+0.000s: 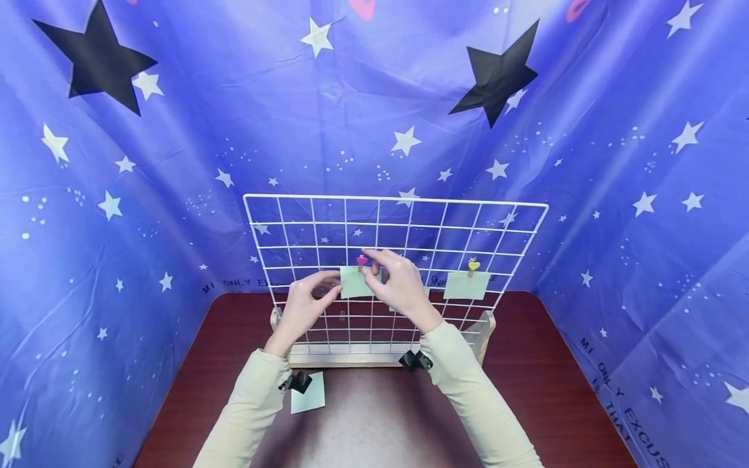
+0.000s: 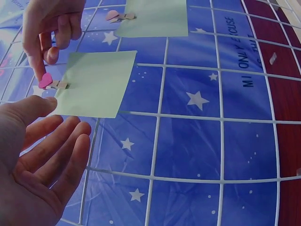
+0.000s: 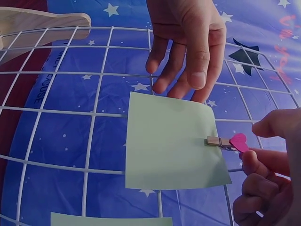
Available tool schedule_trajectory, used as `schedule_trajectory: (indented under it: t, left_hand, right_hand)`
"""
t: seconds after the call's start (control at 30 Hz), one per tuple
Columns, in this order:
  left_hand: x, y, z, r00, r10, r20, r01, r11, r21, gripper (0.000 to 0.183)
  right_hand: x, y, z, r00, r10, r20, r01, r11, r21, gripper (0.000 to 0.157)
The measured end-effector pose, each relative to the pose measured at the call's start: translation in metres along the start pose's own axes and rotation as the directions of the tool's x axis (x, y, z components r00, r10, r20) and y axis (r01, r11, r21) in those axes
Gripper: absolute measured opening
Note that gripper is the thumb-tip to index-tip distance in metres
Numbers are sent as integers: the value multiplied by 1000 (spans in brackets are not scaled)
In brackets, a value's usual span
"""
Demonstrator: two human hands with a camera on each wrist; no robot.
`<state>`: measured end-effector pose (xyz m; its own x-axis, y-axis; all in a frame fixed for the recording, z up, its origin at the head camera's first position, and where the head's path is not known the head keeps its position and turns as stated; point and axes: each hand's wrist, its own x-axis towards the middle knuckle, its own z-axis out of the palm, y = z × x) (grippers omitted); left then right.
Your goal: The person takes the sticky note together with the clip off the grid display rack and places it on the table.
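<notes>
Left hand (image 1: 304,303) relaxed, right hand (image 1: 402,281) loosely curled

Four green notes (image 1: 467,286), three heart-topped clips (image 3: 227,142), one wire grid (image 1: 376,225), one table (image 1: 556,390)

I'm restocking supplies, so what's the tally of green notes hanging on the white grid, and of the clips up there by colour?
Green notes: 3 (one mostly hidden behind the right hand in the head view)
Bright pink clip: 1
Pale pink clip: 1
Yellow clip: 1
Total: 6
</notes>
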<state>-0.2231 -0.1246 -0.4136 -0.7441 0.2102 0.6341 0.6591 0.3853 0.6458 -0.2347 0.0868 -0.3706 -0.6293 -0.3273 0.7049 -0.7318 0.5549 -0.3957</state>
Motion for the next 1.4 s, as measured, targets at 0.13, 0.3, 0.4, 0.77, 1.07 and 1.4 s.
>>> schedule_trajectory:
  t: [0.13,0.3,0.4,0.77,1.07,1.4]
  left_hand:
    - [-2,0,0,1000,-9,-11,9,1000,0,24]
    - [2,1,-1,1000,-6,-26,6,1000,-5,21]
    - [7,1,0,999,7,-42,-7,1000,-15,18]
    - [12,17,0,994,-38,-99,25,992,-123,12]
    - [13,2,11,984,-26,-175,4,992,-125,7]
    - [12,0,19,981,-25,-191,9,997,-81,5]
  right_hand:
    - [0,0,3,1000,-11,2,11,1000,5,30]
    - [2,-1,6,999,-14,-48,15,1000,26,23]
    - [5,-1,6,997,1,-80,3,999,48,19]
    - [9,-3,14,995,36,-88,-23,989,145,14]
    - [4,-5,14,995,56,-86,-43,988,150,10]
    - [-2,-5,15,988,32,-154,-15,994,111,7]
